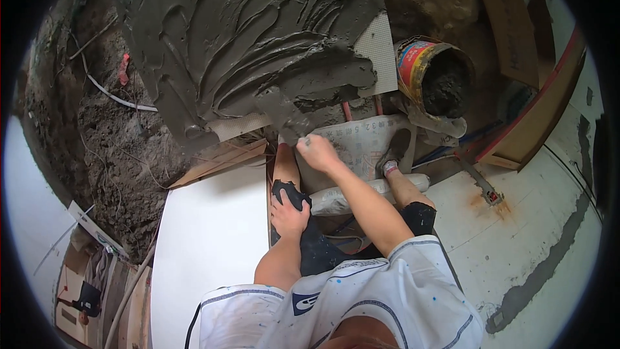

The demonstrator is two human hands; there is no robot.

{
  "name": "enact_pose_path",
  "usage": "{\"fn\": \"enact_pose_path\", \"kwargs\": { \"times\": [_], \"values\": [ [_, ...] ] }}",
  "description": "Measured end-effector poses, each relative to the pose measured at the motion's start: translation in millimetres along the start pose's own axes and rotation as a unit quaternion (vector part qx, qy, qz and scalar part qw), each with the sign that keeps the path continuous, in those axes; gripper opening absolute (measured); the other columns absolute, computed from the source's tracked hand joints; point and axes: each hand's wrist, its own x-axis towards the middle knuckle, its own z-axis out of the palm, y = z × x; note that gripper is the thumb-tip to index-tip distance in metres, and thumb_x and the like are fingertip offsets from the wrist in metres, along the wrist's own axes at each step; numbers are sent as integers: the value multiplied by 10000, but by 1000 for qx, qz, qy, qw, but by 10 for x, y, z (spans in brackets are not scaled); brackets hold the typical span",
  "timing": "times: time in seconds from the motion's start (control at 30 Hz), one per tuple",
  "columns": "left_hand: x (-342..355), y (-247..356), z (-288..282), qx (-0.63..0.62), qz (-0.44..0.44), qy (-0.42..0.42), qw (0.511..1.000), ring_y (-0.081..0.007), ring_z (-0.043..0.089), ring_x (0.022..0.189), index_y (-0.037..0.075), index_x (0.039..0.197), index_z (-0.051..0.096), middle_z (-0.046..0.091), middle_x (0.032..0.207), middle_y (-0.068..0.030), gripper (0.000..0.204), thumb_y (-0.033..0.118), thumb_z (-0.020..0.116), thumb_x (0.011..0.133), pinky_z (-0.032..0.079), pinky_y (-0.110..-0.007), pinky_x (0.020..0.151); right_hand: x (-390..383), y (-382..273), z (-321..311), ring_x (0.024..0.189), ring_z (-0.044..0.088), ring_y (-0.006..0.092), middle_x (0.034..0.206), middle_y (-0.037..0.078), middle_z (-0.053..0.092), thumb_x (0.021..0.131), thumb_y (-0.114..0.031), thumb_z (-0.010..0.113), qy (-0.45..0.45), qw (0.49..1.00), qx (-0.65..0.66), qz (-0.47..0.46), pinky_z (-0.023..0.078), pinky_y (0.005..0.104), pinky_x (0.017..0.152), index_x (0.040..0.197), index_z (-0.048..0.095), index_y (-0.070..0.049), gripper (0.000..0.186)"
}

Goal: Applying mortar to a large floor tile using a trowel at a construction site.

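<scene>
My right hand (318, 154) is closed around the handle of a trowel (284, 113). The trowel's grey, smeared blade lies at the near edge of a thick layer of wet grey mortar (258, 32). That mortar covers most of a large tile lying with its textured back up; bare pale strips of the tile (382, 45) show at the right and near edges. Ridges and swirls mark the mortar's surface. My left hand (289, 214) rests on my left knee with its fingers spread, holding nothing.
Right of the tile, a tilted bucket (413, 68) holds grey mortar. A printed white sack (352, 148) lies under my feet. A white panel (206, 226) is at my left, beside rough soil (119, 142) with a pale pipe (119, 100). Boards (510, 19) stand at far right.
</scene>
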Motion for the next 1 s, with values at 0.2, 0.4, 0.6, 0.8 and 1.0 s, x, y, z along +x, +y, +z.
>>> {"fn": "enact_pose_path", "kwargs": {
  "times": [0.2,0.4,0.6,0.8,1.0],
  "values": [
    [14,-99,32,-6,-2,8,1000,-460,528,1441,102,1666,460,456,1663,-258,908,556,736,929,504,-556,1172,-80,705,-1020,913,787,469,970,299,787,1070,-450,625,150,971,-162,90,615,594,850,1179,687,-2,465],
    [-32,63,-7,-10,15,3,1000,-466,524,1439,99,1666,455,471,1639,-273,914,557,738,928,496,-555,1179,-61,-50,326,794,769,361,885,255,771,1072,-412,632,-63,968,216,111,627,543,808,1033,722,-8,416],
    [-13,-156,67,-15,1,7,1000,-469,521,1450,99,1674,450,462,1650,-275,925,565,739,929,487,-553,1194,-72,525,-1136,962,764,522,987,304,784,1050,-464,632,152,981,-86,81,608,588,853,974,741,8,490],
    [-4,13,-7,-11,-18,-35,999,-470,512,1468,106,1675,453,442,1676,-274,914,567,729,936,482,-567,1197,-281,357,-388,935,760,535,948,320,769,1063,-436,595,-85,985,115,102,600,568,807,966,738,34,501],
    [-4,-104,82,-16,0,0,1000,-475,515,1462,99,1664,464,448,1673,-263,894,547,729,937,491,-566,1189,-207,859,-1537,923,765,502,994,309,781,1080,-437,614,182,968,-129,111,599,606,837,1030,716,1,453]
  ]
}}
